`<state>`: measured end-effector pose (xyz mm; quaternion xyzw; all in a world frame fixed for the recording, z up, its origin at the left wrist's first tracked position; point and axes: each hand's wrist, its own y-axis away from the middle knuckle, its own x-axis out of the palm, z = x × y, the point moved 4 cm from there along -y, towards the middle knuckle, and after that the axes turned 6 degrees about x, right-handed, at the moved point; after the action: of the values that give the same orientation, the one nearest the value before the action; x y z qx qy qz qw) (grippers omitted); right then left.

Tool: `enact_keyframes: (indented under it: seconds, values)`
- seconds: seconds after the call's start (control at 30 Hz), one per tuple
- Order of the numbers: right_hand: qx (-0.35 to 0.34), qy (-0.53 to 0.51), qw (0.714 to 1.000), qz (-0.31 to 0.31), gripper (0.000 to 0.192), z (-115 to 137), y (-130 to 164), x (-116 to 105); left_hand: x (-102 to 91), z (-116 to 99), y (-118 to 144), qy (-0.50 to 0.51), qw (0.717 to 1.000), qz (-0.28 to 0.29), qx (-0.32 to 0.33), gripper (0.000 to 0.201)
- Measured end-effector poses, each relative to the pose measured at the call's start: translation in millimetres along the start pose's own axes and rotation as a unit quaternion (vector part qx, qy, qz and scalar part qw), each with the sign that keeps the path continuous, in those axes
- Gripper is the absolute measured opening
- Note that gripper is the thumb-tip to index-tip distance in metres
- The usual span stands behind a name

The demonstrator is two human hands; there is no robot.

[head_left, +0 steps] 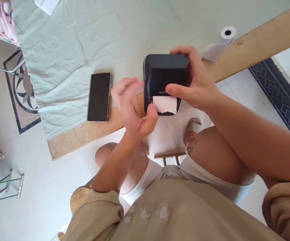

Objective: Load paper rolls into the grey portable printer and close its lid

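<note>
A small black receipt printer [165, 75] is held up over the table's near edge. My right hand [194, 75] grips its right side, the thumb lying across the front and the fingers round the back. A short tongue of white paper [165, 104] with a torn edge sticks out of its lower slot. At the printer's left side is my left hand [132, 103], its thumb at the corner near the paper. Those left fingers are bent, apart and slightly blurred, with nothing seen in them.
A dark-screened phone [99, 97] lies on the pale green tablecloth [120, 40] to the left. On the right, a white paper roll [227, 35] stands near the wooden table edge [260, 36] with its end unrolled. A folding metal stand [4, 187] is on the floor at left.
</note>
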<state>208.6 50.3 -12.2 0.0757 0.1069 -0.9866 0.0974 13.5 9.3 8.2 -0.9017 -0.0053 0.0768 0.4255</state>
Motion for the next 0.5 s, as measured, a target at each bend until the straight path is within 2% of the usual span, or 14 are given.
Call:
enact_keyframes:
  seconds: [0.03, 0.07, 0.13, 0.23, 0.37, 0.5]
  values:
    - [0.004, 0.000, 1.000, -0.016, 0.083, -1.3, 0.2, -1.7, -1.0, -8.6, 1.7, -0.030, 0.997, 0.000, 0.070, 0.022]
    - [0.005, 0.001, 1.000, -0.024, 0.083, -1.9, 0.4, -2.7, -1.0, -13.0, 3.7, -0.039, 0.995, 0.015, 0.090, 0.020]
    - [0.000, 0.006, 1.000, -0.026, 0.080, -0.8, 0.7, -3.4, -1.6, -15.1, 7.3, -0.033, 0.997, 0.043, 0.056, 0.021]
    - [-0.010, 0.020, 0.999, -0.023, 0.071, 2.5, 0.5, -3.4, -4.0, -14.0, 10.9, -0.011, 0.999, 0.048, -0.003, 0.019]
    - [-0.015, 0.037, 0.999, -0.029, 0.066, 3.6, -0.3, -3.5, -5.3, -16.2, 11.9, -0.017, 0.999, 0.025, 0.023, 0.025]
    - [-0.009, 0.047, 0.998, -0.030, 0.064, 2.3, -0.4, -3.9, -5.0, -13.8, 13.0, -0.074, 0.997, 0.034, 0.007, 0.038]
